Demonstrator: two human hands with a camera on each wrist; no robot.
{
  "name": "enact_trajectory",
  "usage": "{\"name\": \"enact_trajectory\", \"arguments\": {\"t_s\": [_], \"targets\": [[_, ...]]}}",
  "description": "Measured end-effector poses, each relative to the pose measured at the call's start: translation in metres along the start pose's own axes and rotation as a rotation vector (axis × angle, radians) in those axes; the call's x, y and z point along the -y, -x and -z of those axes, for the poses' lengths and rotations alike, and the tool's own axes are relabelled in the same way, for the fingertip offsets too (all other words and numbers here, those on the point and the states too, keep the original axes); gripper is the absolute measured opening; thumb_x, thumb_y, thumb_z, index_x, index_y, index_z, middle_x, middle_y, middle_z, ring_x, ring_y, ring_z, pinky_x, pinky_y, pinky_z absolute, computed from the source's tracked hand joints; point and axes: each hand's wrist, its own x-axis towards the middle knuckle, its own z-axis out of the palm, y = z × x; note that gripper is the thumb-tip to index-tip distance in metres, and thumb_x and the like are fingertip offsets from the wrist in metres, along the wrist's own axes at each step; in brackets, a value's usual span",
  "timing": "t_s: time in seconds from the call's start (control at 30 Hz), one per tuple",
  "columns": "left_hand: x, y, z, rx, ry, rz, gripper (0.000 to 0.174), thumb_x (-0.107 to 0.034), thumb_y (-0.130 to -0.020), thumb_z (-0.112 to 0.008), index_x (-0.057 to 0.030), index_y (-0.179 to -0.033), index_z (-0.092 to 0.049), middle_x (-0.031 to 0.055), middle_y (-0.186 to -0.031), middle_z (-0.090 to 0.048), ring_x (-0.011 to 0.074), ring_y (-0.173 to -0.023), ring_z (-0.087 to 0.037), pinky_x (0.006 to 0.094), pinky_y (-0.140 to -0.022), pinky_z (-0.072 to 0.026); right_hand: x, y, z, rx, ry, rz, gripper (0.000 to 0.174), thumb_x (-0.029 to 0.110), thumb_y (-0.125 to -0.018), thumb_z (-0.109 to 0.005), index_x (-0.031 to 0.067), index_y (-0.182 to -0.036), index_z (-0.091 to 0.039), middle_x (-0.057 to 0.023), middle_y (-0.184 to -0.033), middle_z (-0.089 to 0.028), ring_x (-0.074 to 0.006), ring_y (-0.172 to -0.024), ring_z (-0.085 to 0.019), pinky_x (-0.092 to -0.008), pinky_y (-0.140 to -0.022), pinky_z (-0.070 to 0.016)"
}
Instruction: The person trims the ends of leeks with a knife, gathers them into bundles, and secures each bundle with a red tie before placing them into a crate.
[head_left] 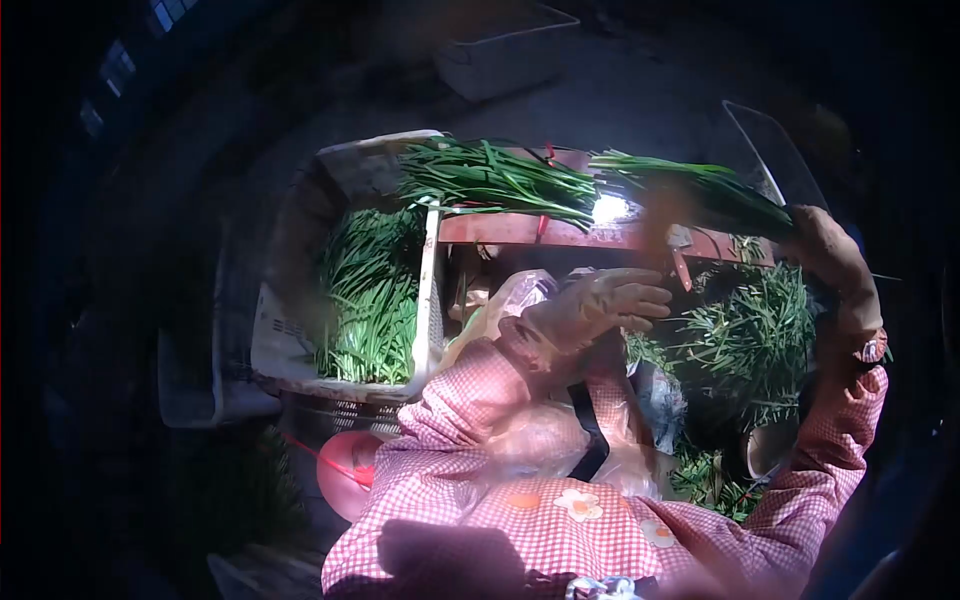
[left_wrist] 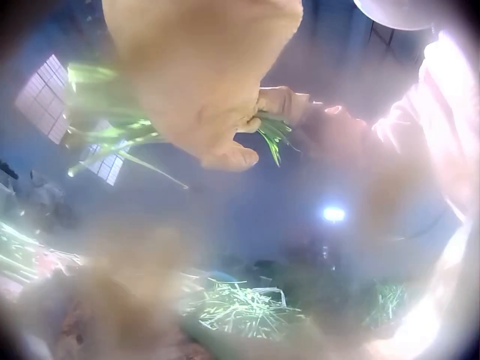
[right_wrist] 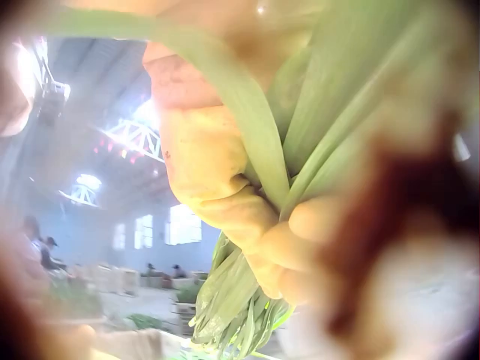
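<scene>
My right hand (head_left: 835, 250) grips a bunch of long flat-leaved chives (head_left: 710, 185) near its leafy end. The pale cut ends point left over the red board (head_left: 590, 232). Seen from the right wrist, the fingers (right_wrist: 217, 172) curl tightly round the leaves (right_wrist: 229, 300). My left hand (head_left: 600, 305) is held above the lap with its fingers extended and nothing in it. In the left wrist view this hand (left_wrist: 202, 82) overlaps the bunch behind it. A second bunch of chives (head_left: 500, 185) lies on the board across a red tie (head_left: 543, 228).
A white plastic crate (head_left: 432, 300) at the left holds more chives (head_left: 370, 300). A brown-handled tool (head_left: 682, 270) sits at the board's front edge. Loose trimmings (head_left: 755, 345) are heaped at the right. A pink balloon-like object (head_left: 345, 475) is beside the left elbow.
</scene>
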Motion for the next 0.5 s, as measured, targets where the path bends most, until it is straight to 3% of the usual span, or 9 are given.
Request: {"name": "enact_trajectory", "arguments": {"t_s": [0.07,0.1,0.17,0.23,0.27,0.37,0.47,0.5], "targets": [[-0.006,0.018,0.005,-0.071,-0.004,-0.035,0.058,-0.034,-0.101,-0.054,0.0014,-0.144,-0.039,0.0226,-0.138,-0.053,0.0321,-0.127,-0.054,0.0449,-0.105,-0.0448,0.049,-0.017,-0.019,-0.123,-0.042,0.289,0.033,0.021,-0.080,-0.063,0.0022,-0.107,-0.066,-0.0146,-0.087,-0.069,-0.0272,-0.083,-0.068,-0.0380,-0.072,-0.0498],[-0.016,0.035,0.005,-0.087,-0.064,-0.036,0.059,-0.036,-0.101,-0.054,0.0007,-0.145,-0.038,0.0223,-0.139,-0.051,0.0322,-0.130,-0.051,0.0459,-0.106,-0.0431,0.062,-0.046,-0.026,0.086,-0.118,0.299,0.038,0.021,-0.079,-0.064,0.0031,-0.113,-0.065,-0.0137,-0.086,-0.068,-0.0241,-0.082,-0.067,-0.0361,-0.074,-0.0491],[-0.032,0.072,-0.002,-0.121,-0.176,-0.022,0.062,-0.040,-0.101,-0.054,-0.0007,-0.146,-0.037,0.0217,-0.142,-0.049,0.0323,-0.135,-0.046,0.0480,-0.108,-0.0396,0.131,-0.041,-0.039,0.091,-0.138,0.407,0.038,0.019,-0.079,-0.064,0.0027,-0.114,-0.065,-0.0130,-0.085,-0.068,-0.0241,-0.081,-0.066,-0.0360,-0.076,-0.0490],[-0.032,0.103,0.000,-0.226,-0.133,-0.235,0.065,-0.044,-0.100,-0.054,-0.0018,-0.146,-0.037,0.0209,-0.145,-0.046,0.0323,-0.137,-0.043,0.0498,-0.110,-0.0366,0.169,-0.068,-0.062,0.170,-0.144,0.570,0.037,0.015,-0.079,-0.064,0.0028,-0.114,-0.065,-0.0114,-0.082,-0.067,-0.0233,-0.079,-0.066,-0.0373,-0.075,-0.0489],[-0.033,0.113,0.006,-0.262,-0.099,-0.321,0.069,-0.049,-0.098,-0.051,-0.0031,-0.147,-0.036,0.0198,-0.147,-0.044,0.0322,-0.139,-0.041,0.0500,-0.111,-0.0352,0.189,-0.074,-0.073,0.243,-0.168,0.620,0.036,0.013,-0.080,-0.065,0.0042,-0.114,-0.066,-0.0140,-0.081,-0.067,-0.0270,-0.079,-0.067,-0.0390,-0.075,-0.0487],[-0.040,0.143,0.025,-0.443,-0.067,-0.533,0.082,-0.066,-0.093,-0.043,-0.0074,-0.149,-0.034,0.0166,-0.150,-0.040,0.0318,-0.141,-0.036,0.0504,-0.114,-0.0316,0.251,-0.040,-0.108,0.096,-0.019,0.720,0.027,0.017,-0.087,-0.064,0.0051,-0.111,-0.065,-0.0216,-0.089,-0.068,-0.0404,-0.089,-0.065,-0.0453,-0.078,-0.0484],[-0.055,0.160,0.015,-0.641,0.222,-0.682,0.087,-0.074,-0.088,-0.043,-0.0091,-0.147,-0.039,0.0143,-0.146,-0.046,0.0290,-0.133,-0.043,0.0472,-0.115,-0.0313,0.270,-0.024,-0.161,0.113,-0.025,0.874,0.020,0.016,-0.092,-0.057,0.0043,-0.108,-0.063,-0.0227,-0.093,-0.068,-0.0434,-0.090,-0.064,-0.0495,-0.077,-0.0494],[-0.061,0.168,0.017,-0.697,0.159,-0.700,0.088,-0.074,-0.088,-0.045,-0.0085,-0.146,-0.039,0.0139,-0.144,-0.048,0.0286,-0.131,-0.046,0.0459,-0.114,-0.0330,0.269,-0.018,-0.183,0.030,-0.072,0.973,0.018,0.014,-0.093,-0.054,0.0037,-0.105,-0.063,-0.0233,-0.090,-0.068,-0.0451,-0.085,-0.064,-0.0504,-0.074,-0.0503]]}}
